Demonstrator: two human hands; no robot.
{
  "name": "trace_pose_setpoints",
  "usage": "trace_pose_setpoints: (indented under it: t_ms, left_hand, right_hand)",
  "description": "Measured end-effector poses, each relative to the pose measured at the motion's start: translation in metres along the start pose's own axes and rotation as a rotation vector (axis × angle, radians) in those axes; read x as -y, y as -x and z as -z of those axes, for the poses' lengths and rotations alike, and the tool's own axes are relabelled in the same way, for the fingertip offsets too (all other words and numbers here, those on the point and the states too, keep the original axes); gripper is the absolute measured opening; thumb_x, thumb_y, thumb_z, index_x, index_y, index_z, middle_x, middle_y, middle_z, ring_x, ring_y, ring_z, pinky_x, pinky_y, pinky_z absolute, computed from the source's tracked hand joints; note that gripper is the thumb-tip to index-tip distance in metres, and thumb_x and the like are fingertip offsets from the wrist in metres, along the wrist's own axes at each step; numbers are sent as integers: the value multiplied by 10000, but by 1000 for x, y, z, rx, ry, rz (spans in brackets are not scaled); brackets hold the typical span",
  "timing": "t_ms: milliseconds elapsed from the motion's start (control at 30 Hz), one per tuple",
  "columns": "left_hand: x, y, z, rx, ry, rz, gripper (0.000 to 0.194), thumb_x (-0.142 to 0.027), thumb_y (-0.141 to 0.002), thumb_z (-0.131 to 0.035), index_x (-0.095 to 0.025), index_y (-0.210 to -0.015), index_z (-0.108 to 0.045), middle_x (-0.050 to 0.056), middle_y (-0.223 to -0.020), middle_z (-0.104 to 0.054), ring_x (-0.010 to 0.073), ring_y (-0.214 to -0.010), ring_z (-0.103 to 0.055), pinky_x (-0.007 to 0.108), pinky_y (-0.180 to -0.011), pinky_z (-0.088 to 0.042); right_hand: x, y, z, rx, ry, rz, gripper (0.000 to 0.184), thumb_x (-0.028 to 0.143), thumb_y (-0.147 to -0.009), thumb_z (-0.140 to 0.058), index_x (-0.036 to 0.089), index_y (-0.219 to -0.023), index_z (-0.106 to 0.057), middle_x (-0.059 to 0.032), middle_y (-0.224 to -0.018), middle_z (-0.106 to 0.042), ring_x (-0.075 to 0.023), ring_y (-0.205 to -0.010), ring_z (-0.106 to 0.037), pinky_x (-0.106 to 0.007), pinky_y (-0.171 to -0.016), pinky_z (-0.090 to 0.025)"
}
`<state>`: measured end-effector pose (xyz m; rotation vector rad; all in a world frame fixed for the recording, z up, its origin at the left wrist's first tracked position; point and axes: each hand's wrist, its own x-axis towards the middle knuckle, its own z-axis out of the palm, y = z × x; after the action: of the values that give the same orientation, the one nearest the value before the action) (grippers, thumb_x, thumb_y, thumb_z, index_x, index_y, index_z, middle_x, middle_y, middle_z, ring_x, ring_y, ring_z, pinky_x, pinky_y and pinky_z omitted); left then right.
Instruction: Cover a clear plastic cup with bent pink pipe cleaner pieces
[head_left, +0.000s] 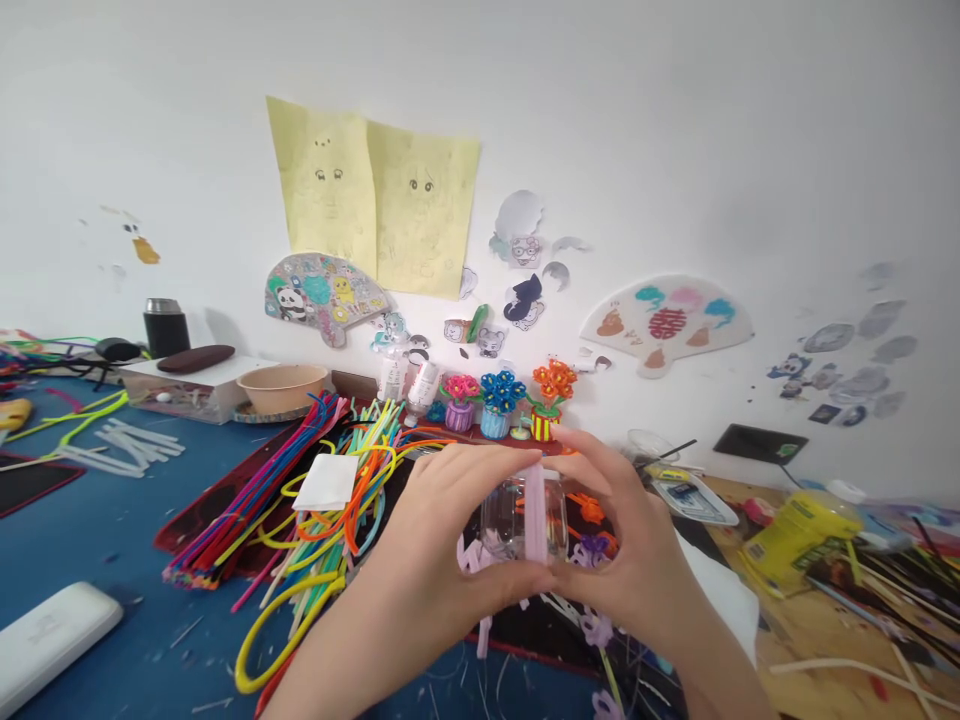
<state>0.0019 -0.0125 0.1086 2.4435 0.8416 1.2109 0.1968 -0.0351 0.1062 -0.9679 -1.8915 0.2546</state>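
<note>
My left hand and my right hand meet in front of me, their fingertips at the top and their thumbs at the bottom. Between them stands a short upright bundle of lavender pipe cleaners, pinched at both ends. The strands lie flat, side by side. Just behind the bundle is a clear plastic jar, partly covered by my fingers. Curled lavender pipe cleaners lie below and beside my right hand. Orange pipe-cleaner pieces show through the gap between my hands.
Bundles of coloured pipe cleaners lie left on the blue table, with a white case nearer me. Small pipe-cleaner flower pots line the wall. A yellow bottle stands right; a beige bowl sits back left.
</note>
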Motion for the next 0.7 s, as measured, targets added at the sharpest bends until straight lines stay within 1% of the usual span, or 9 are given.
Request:
trace_pose_setpoints:
  t_ms: [167,400,467,567,633,700]
  left_hand:
    - [1,0,3,9,-123,-74,646,-375,-765,-720,-292,-1341,-440,54,-1312,-561,227,-1186,-517,400,-986,-442]
    - [3,2,7,25,-232,-173,667,-406,-798,-680,-230,-1374,-394,84,-1315,-559,223,-1171,-520,386,-972,-442]
    - [2,3,7,22,-250,-195,647,-377,-809,-677,-216,-1369,-395,88,-1310,-565,225,-1159,-530,386,-964,-445]
    - [2,2,7,-16,-265,-256,593,-294,-805,-680,-181,-1328,-425,94,-1262,-602,224,-1112,-566,391,-941,-452]
    - [1,0,7,-37,-276,-298,548,-255,-801,-674,-152,-1290,-448,102,-1212,-631,220,-1074,-592,386,-907,-468]
    - [0,-2,8,-49,-294,-335,511,-253,-800,-672,-122,-1251,-469,111,-1156,-656,218,-1026,-616,375,-853,-491]
  right_hand:
    - [0,0,1,-4,6,14,850,39,-676,-663,363,-1394,-343,10,-1157,-661,-183,-985,-660,-338,-883,-552]
    - [2,0,1,20,11,14,873,31,-659,-664,357,-1400,-340,8,-1170,-655,-181,-1002,-655,-330,-890,-554]
    - [2,0,1,24,11,13,868,39,-666,-666,350,-1406,-335,-2,-1178,-652,-187,-1010,-654,-335,-888,-556]
    - [3,0,1,30,11,13,861,59,-678,-674,355,-1409,-329,-6,-1203,-641,-194,-1034,-646,-343,-896,-553]
    - [3,1,2,43,12,1,864,66,-686,-677,375,-1410,-321,2,-1222,-633,-197,-1054,-638,-351,-905,-550]
    - [3,2,2,62,8,-20,866,65,-689,-672,397,-1407,-319,11,-1242,-623,-204,-1079,-627,-360,-906,-550]
